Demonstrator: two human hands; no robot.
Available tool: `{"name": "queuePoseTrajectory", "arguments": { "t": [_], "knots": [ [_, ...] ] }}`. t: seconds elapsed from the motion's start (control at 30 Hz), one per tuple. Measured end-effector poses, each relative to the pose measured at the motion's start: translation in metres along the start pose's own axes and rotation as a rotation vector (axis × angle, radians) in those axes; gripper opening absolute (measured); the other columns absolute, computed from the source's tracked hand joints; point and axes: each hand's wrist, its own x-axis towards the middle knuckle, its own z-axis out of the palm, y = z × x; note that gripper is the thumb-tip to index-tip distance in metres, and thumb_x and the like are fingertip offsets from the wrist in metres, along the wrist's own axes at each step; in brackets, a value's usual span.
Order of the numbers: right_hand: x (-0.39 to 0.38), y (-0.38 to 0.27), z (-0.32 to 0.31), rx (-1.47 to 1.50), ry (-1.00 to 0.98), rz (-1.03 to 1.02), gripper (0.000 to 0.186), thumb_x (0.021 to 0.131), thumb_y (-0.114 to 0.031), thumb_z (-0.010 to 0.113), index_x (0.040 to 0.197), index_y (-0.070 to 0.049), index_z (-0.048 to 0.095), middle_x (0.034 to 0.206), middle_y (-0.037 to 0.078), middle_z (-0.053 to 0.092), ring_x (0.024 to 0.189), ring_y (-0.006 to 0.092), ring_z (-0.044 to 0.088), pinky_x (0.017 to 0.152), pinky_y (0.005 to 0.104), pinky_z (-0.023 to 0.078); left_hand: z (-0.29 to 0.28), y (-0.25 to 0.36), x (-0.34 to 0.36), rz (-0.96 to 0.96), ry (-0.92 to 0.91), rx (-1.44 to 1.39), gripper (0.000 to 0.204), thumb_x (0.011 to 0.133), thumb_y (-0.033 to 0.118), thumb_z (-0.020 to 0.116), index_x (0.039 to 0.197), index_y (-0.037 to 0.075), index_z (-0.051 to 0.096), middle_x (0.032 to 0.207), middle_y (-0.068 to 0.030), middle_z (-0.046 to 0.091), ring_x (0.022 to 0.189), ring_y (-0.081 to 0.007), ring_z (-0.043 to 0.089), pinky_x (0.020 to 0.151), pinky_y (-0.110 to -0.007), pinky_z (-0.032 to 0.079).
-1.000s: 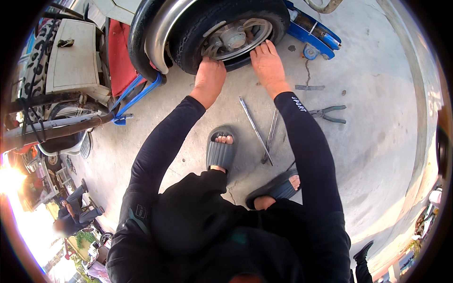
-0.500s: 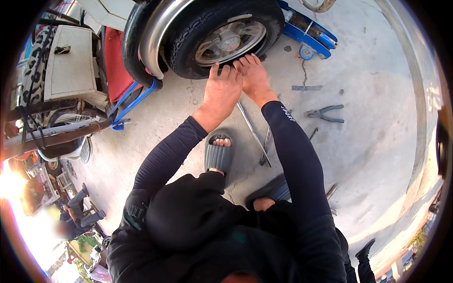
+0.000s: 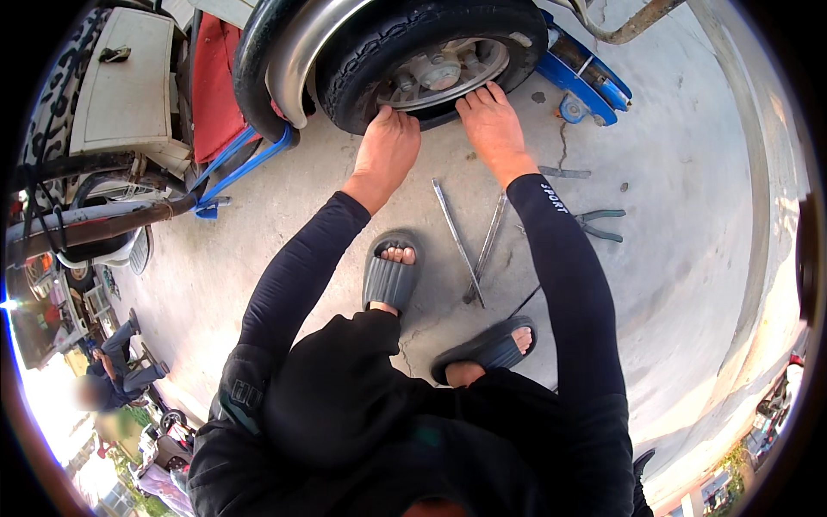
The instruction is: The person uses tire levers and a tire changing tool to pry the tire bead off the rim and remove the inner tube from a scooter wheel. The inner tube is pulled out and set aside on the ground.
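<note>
A black tire (image 3: pixel 346 76) stands mounted on a silver spoked wheel (image 3: pixel 442 76) at the top, under a vehicle's metal fender. Between its lower sidewall and the wheel's rim is a dark gap. At the lower left of the rim, my left hand (image 3: pixel 388 158) is closed with its fingertips hooked on the tire's inner edge. My right hand (image 3: pixel 497 136) grips that edge farther right, fingers curled over it beside the rim. Both palms face the tire, so the fingertips are partly hidden.
Two long metal bars (image 3: pixel 457 239) lie on the concrete between my sandalled feet and the wheel. Pliers (image 3: pixel 603 226) and a flat grey strip (image 3: pixel 564 173) lie to the right. A blue floor jack (image 3: pixel 586 73) stands beside the tire. Blue straps (image 3: pixel 243 177) hang at left; a person (image 3: pixel 125 366) sits far left.
My hands have moved apart along the tire's lower edge, the left one slightly left and the right one to the right. The view has shifted, and my right foot shows more.
</note>
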Motion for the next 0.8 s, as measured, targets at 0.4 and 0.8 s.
{"name": "queuePoseTrajectory", "arguments": {
  "t": [0.4, 0.8],
  "knots": [
    [-0.022, -0.054, -0.011, -0.032, -0.189, 0.221, 0.026, 0.089, -0.018, 0.059, 0.113, -0.011, 0.066, 0.116, 0.003, 0.065, 0.128, 0.0194, 0.052, 0.093, 0.0417, 0.046, 0.012, -0.010, 0.060, 0.125, -0.064, -0.283, 0.009, 0.085, 0.008, 0.062, 0.090, 0.005, 0.069, 0.084, -0.0141, 0.073, 0.080, -0.0282, 0.074, 0.065, -0.039, 0.060],
    [-0.036, -0.066, -0.008, 0.007, -0.188, 0.323, 0.032, 0.089, -0.017, 0.059, 0.120, -0.011, 0.064, 0.124, 0.000, 0.062, 0.131, 0.0153, 0.050, 0.081, 0.0391, 0.053, 0.023, 0.001, 0.071, 0.167, -0.219, -0.736, 0.033, 0.093, 0.009, 0.052, 0.125, 0.013, 0.062, 0.104, -0.0183, 0.070, 0.100, -0.0410, 0.066, 0.086, -0.048, 0.054]
  ]
}}
